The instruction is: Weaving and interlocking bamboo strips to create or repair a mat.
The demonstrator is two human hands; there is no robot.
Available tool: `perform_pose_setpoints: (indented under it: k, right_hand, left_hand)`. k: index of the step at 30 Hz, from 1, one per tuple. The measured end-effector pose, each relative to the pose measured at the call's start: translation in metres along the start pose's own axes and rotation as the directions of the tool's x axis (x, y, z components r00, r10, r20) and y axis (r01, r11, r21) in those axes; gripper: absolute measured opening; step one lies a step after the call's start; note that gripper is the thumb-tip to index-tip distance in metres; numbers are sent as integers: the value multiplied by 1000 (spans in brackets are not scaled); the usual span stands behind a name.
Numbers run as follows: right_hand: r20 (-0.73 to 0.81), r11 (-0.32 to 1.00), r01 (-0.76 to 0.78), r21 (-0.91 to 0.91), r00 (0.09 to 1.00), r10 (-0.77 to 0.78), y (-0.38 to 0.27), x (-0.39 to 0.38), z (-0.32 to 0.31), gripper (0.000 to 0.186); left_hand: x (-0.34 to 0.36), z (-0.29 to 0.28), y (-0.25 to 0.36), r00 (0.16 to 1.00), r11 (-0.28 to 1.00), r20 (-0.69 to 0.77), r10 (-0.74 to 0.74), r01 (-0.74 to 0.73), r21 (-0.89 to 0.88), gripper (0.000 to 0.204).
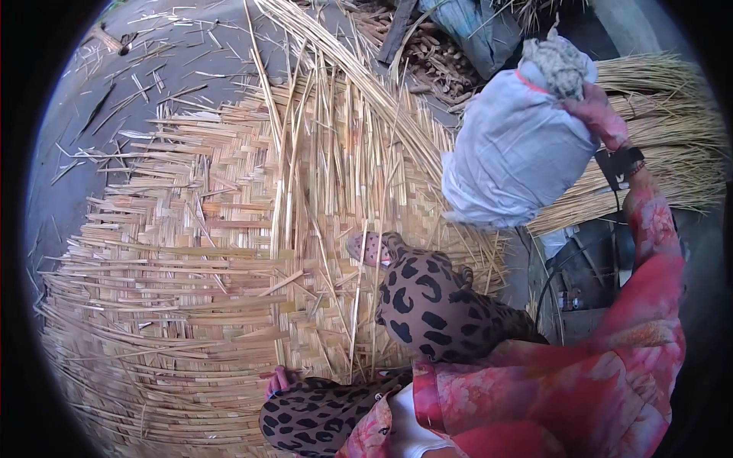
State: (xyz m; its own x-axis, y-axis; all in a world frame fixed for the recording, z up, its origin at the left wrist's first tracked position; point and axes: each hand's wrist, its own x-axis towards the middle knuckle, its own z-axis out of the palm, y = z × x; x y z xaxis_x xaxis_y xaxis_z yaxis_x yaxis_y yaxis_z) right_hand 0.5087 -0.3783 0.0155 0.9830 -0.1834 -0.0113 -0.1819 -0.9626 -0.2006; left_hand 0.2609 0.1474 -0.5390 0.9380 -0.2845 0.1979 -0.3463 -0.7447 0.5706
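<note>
My right arm, in a red floral sleeve, reaches up on the right. Its hand (599, 116) is closed at the narrow end of a bulging, white cloth-covered bundle (519, 153), beside a crumpled grey cloth (556, 65). What lies inside the bundle is hidden. My left hand does not show clearly. A bit of pinkish skin (279, 380) peeks out past my left knee, and I cannot tell whether it is toes or fingers. Below me spreads a partly woven mat (229, 290) of flat, straw-coloured strips, with my bare foot (370, 249) on it.
Long loose strips (336, 137) run across the mat's far part. Bundled thin stalks (657, 130) lie at the right, behind my forearm. Scraps litter the grey ground (114, 99) at the far left. A pile of brown sticks (427, 53) sits at the far edge.
</note>
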Motion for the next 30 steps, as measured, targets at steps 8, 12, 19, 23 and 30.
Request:
perform_pose_setpoints:
  k: [8,12,19,23,30]
  right_hand:
    - [759,935,-161,-314,549,350,112,-191,247,62]
    - [842,925,-287,-248,408,352,104,-203,313,58]
    - [881,954,-74,-291,368,297,133,-122,344,52]
    - [946,971,157,-178,299,125,125,-56,392,49]
    - [949,987,31,160,272,-162,1,65,378,36]
  left_hand:
    - [24,-15,23,992,996,98,-76,80,-37,52]
    - [-5,0,4,997,997,-27,-67,68,38,53]
    - [-2,1,14,967,967,41,-252,253,-38,54]
    - [8,-33,25,947,950,95,-307,298,94,39]
    - [12,-39,88,902,887,25,-432,419,194,35]
